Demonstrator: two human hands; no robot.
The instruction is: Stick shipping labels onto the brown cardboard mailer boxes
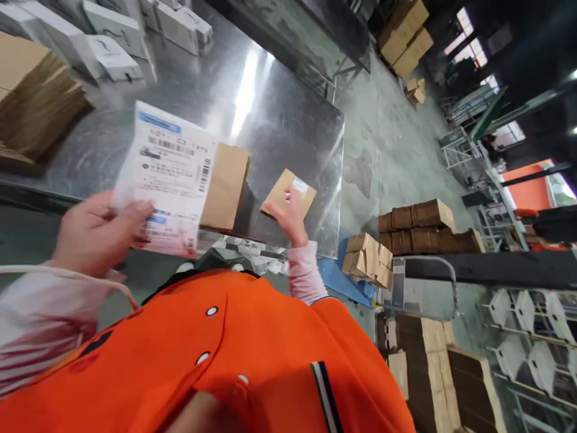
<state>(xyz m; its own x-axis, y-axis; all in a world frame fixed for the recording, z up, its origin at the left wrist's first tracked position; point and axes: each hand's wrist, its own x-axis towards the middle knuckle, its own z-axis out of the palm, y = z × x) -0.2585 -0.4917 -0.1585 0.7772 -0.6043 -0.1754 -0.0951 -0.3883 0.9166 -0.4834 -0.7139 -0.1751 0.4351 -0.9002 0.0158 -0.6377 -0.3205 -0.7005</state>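
Note:
My left hand (99,225) is closed on a stack of printed shipping labels (174,174), thumb on top near the lower edge, raised above the front of the metal table. On the right part of the table lies a small cardboard box (276,191) with a white sticker (300,187) on its top. My right hand (291,213) grips this small box from the near side, thumb toward its left corner and fingertips close to the sticker. Partly hidden behind the labels is a larger flat cardboard box (228,186) on the tabletop.
The shiny metal table (306,129) ends on the right. At left stand a stack of flattened cardboard (42,108) and several white boxes (112,57). A blue cart (342,279) with cardboard boxes (368,258) is beside the table, and cardboard bundles (419,222) lie beyond.

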